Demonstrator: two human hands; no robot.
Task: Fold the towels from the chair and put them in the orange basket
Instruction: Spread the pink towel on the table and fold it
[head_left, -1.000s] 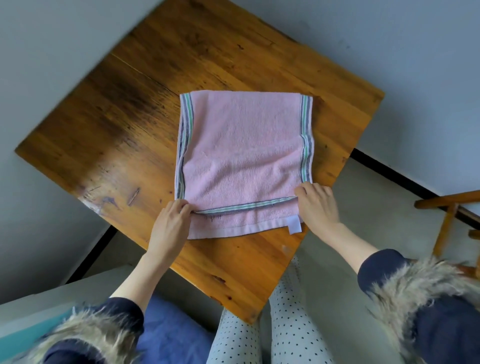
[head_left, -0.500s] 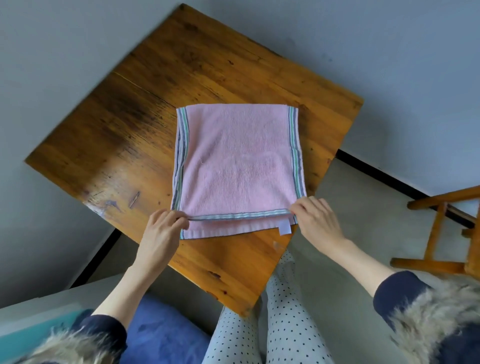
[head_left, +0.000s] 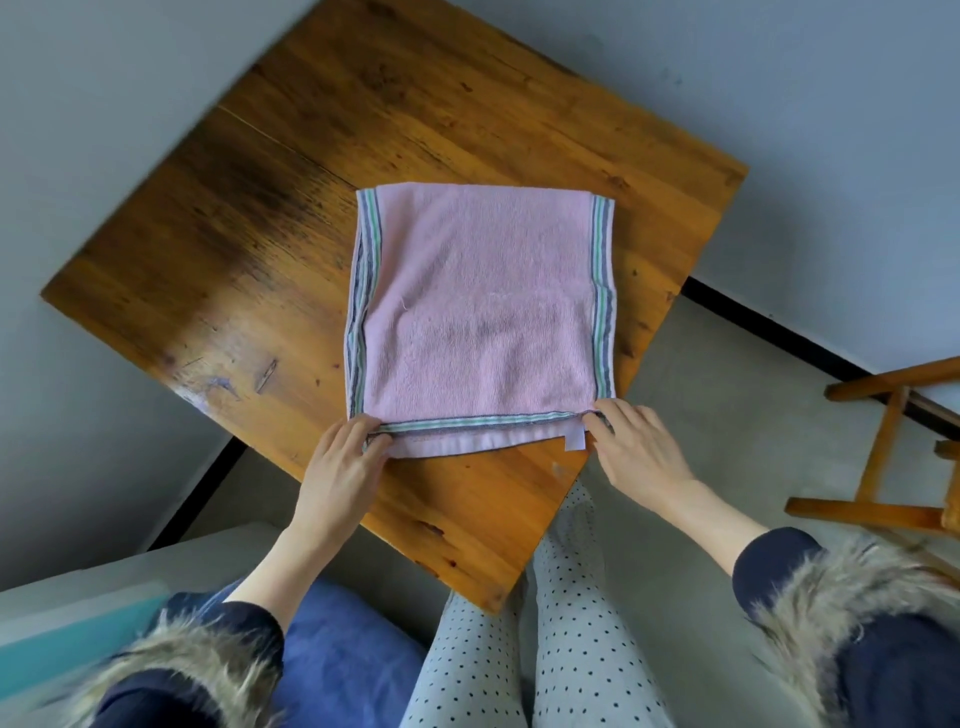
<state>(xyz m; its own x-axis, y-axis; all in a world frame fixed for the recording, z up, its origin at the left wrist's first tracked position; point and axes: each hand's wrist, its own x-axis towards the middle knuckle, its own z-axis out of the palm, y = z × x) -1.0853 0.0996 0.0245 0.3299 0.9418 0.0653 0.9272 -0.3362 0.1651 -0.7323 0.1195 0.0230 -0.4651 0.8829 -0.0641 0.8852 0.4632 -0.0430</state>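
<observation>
Pink towel (head_left: 483, 312) flat on wooden worktop (head_left: 260, 249), folded once, top layer just short of the near hem. Left hand (head_left: 343, 467) pinches near-left corner, right hand (head_left: 639, 447) pinches near-right corner by the white tag (head_left: 574, 438). Wooden chair (head_left: 893, 441) far right.

Wooden table (head_left: 270, 249), worn and dark-stained, is carrying one folded pink towel (head_left: 483, 312), lying flat toward its near right corner.
</observation>
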